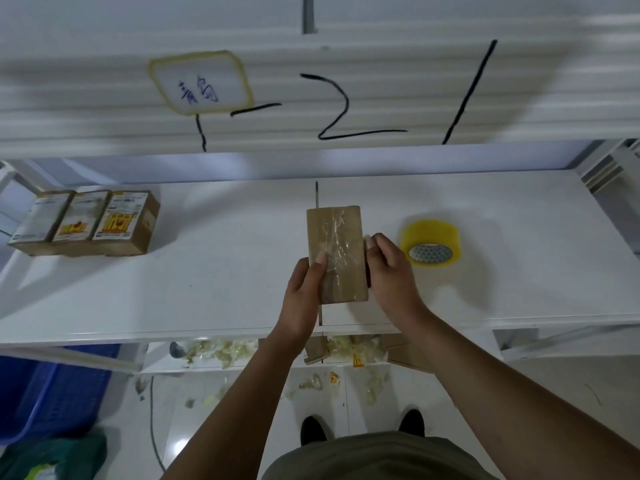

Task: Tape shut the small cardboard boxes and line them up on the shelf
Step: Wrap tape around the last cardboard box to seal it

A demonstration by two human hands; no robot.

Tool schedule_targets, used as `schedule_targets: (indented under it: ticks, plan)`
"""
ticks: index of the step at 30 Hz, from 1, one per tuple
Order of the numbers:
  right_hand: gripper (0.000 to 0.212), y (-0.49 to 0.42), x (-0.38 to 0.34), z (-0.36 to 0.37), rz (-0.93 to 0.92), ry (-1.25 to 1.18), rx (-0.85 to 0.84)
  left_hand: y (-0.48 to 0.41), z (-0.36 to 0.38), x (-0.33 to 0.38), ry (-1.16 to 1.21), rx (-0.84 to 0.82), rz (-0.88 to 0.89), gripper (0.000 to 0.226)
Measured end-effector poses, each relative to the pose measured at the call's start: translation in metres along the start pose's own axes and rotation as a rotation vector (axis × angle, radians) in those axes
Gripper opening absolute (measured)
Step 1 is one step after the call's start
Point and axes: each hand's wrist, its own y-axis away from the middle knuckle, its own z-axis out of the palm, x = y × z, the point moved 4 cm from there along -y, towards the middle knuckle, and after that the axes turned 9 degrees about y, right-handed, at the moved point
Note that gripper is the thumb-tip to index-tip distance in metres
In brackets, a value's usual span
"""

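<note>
A small brown cardboard box (341,237) with crinkled clear tape along its top face is held over the middle of the white shelf (225,271). My left hand (304,292) grips its left side, thumb pressed on the tape. My right hand (389,268) grips its right edge with curled fingers. A yellow tape roll (431,242) lies on the shelf just right of my right hand. Three labelled boxes (86,221) stand side by side in a row at the shelf's far left.
A white shelf above carries black marker strokes and a taped label (201,83). A lower shelf (277,355) holds tape scraps and cardboard pieces. Scraps litter the floor. A blue crate (52,393) stands at lower left.
</note>
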Motion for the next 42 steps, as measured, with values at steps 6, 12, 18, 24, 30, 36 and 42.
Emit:
schedule_targets:
  ticks: [6,12,18,24,30,36,42]
  plan:
    - [0.053,0.021,0.003,0.015,0.366,-0.479,-0.175,0.008,0.000,-0.001,0.011,-0.098,-0.048,0.039]
    - [0.035,0.053,0.005,0.029,0.353,-0.770,-0.033,0.015,-0.002,-0.001,0.059,-0.165,-0.200,0.055]
    - [0.049,0.069,-0.010,0.035,0.426,-0.763,-0.075,0.035,0.002,-0.007,0.024,0.100,-0.055,0.039]
    - [0.059,0.081,-0.005,0.020,0.277,-0.409,-0.130,0.063,0.009,-0.006,-0.079,0.181,0.073,0.057]
    - [0.042,0.103,-0.011,0.011,0.123,-0.139,-0.109,0.088,0.024,0.011,-0.215,0.221,0.227,0.031]
    - [0.048,0.114,-0.002,0.014,0.139,-0.186,-0.140,0.101,0.020,0.009,-0.124,0.275,0.142,0.056]
    - [0.052,0.125,-0.001,0.015,0.081,-0.106,-0.077,0.115,0.009,-0.001,-0.197,0.249,0.092,0.070]
